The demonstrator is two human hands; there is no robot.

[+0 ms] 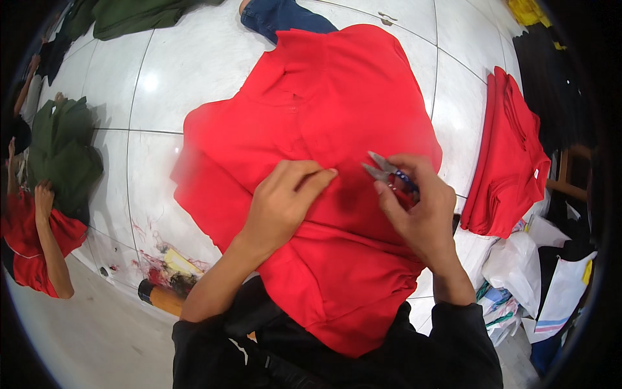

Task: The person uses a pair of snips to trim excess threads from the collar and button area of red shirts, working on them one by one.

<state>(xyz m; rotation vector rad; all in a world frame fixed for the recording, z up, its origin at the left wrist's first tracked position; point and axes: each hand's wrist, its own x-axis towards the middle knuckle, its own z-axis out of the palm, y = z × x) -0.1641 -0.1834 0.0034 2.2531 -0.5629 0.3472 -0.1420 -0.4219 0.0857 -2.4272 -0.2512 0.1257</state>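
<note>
A large red garment (pixel 350 84) lies spread over my lap and the white tiled surface in front of me. My left hand (pixel 285 194) rests on it, thumb and forefinger pinched together near the middle of the cloth. Whatever is in that pinch is too small to make out. Just to the right, my right hand (pixel 424 204) grips a pair of small thread snips (pixel 389 170) with a blue handle part. Their blades stand apart and point up and left, above the red cloth, not touching my left hand.
Folded red garments (pixel 508 155) are stacked at right, above white plastic bags (pixel 515 272). Thread scraps (pixel 172 266) lie at lower left. Another person's hand (pixel 44 198) touches dark green cloth (pixel 65 146) at far left. More green cloth (pixel 139 19) and blue denim (pixel 282 18) are at the far side.
</note>
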